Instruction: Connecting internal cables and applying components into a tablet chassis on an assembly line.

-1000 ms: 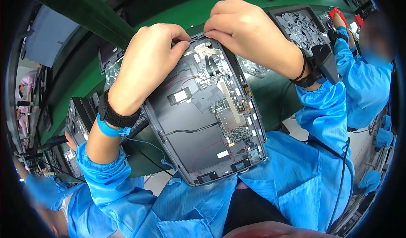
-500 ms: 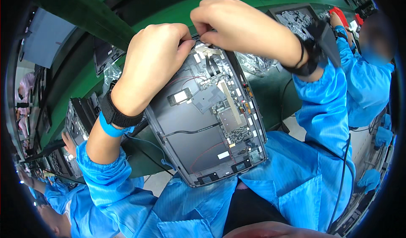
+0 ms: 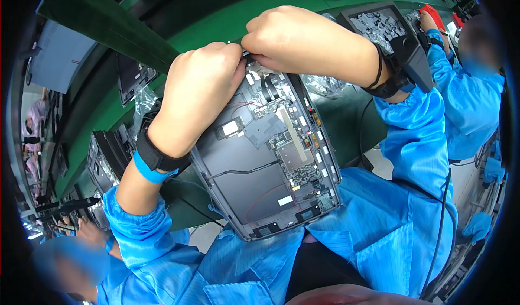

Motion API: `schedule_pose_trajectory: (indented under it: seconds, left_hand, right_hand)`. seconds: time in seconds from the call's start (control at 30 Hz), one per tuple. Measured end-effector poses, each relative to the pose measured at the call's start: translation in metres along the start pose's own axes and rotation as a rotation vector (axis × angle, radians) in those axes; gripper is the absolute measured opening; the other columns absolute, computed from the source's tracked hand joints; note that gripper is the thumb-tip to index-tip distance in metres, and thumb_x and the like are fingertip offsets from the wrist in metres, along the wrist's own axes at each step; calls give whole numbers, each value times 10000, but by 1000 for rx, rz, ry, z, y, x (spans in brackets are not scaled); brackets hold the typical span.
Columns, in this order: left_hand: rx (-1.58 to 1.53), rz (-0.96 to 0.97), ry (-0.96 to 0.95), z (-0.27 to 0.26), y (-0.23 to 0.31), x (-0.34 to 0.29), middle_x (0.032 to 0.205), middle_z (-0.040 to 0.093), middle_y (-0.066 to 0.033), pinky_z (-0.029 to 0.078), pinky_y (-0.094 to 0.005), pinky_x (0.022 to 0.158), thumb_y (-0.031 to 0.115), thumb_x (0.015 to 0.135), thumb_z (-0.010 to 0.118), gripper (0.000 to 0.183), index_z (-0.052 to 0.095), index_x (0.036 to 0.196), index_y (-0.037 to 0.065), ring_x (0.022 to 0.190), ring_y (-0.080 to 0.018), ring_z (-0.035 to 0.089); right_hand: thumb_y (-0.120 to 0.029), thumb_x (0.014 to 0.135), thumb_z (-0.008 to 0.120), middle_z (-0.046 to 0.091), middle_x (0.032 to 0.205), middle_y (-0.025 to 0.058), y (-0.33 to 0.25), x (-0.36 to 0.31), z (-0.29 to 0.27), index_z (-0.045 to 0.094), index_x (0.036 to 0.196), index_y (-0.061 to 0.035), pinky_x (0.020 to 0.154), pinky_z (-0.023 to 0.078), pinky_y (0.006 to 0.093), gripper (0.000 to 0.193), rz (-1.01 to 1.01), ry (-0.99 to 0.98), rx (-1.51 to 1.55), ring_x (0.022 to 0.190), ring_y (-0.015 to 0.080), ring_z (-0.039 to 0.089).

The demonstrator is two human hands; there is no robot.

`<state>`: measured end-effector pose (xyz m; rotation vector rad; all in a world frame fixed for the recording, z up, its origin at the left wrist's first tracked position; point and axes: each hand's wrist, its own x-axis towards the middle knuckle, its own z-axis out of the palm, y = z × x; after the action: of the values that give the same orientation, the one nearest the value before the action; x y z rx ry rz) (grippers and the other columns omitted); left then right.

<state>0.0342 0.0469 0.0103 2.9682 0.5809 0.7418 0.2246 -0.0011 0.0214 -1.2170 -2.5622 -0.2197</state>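
An opened tablet-like device [image 3: 230,188] leans against my body with its inside facing up. Along its right side runs a circuit board [image 3: 292,150], and a black cable [image 3: 244,171] crosses the grey shell. At the device's far edge my left hand [image 3: 203,85] is closed, thumb and fingers pressed together. My right hand [image 3: 287,37] is closed beside it, its bent fingertips meeting the left ones over that edge. Whatever the fingertips pinch is hidden behind them. Black straps circle both my wrists, with a blue band [image 3: 151,168] on the left one.
A black tray [image 3: 379,26] of small grey parts stands at the far right, with clear plastic bags [image 3: 325,85] near it. At the left are a stack of devices [image 3: 105,156] and a green beam [image 3: 108,28]. Co-workers in blue sit on both sides.
Both my hands have dropped slightly toward me and closed in on each other at the device's far edge. At the lower left, a co-worker has shifted position.
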Motion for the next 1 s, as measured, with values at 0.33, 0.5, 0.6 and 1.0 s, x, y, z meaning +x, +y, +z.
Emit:
schedule_pose_trajectory:
  seconds: [0.33,0.5,0.6,1.0]
  left_hand:
    - [28,-42,63,-38,39,-30,906,619,-119,483,-377,749,75,704,762,241,640,911,48,865,-307,593]
    - [107,60,-125,-27,74,-69,965,602,-149,487,-362,749,141,747,700,335,642,1026,-36,872,-267,582]
    - [314,198,-164,-29,80,-73,1032,623,-189,495,-344,783,106,763,626,355,641,1065,-79,903,-263,592]
    - [398,244,-231,-42,77,-63,1074,637,-226,520,-333,791,67,719,584,394,639,1068,-109,922,-285,621]
  right_hand:
    - [-53,789,689,674,856,130,12,-30,-8,680,900,11,715,532,355,128,53,313,200,808,291,660]
    - [-67,805,691,677,857,111,-6,-53,-6,686,899,-20,663,518,347,105,129,516,324,771,282,648]
    - [25,779,685,694,878,122,-18,-63,-9,700,908,-3,691,518,311,133,100,500,325,779,256,662]
    - [-39,695,755,683,889,73,-37,-69,8,699,908,-41,628,508,325,221,8,578,360,732,235,638]
